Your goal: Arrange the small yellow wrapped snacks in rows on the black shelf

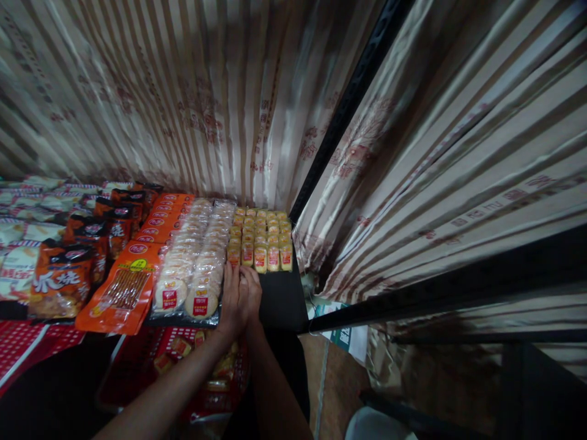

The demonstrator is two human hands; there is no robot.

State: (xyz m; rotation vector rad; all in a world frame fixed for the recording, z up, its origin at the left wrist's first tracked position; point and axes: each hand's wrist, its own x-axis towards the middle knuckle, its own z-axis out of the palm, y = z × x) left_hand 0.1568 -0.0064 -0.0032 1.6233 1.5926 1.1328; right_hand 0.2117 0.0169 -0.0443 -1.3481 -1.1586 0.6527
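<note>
My left hand [233, 300] and my right hand [251, 292] are side by side at the shelf's front edge, fingers closed and pointing away from me. Their fingertips meet the near end of the left columns of small yellow snack packets [260, 256] with red labels. Whatever the fingers hold, if anything, is hidden. Just left of my hands lie two rows of clear-wrapped round crackers [200, 302]. Below my forearms, a red plastic basket [120, 360] contains loose yellow packets [182, 346], partly covered by my arms.
Orange snack-stick packs [132, 281], orange-and-black snack bags [62, 281] and white bags [18, 269] fill the shelf to the left. A black shelf [282, 299] has a dark upright post [339, 116] behind its right corner. Striped curtains [206, 91] hang behind and right. A pale stool-like object [378, 425] is at lower right.
</note>
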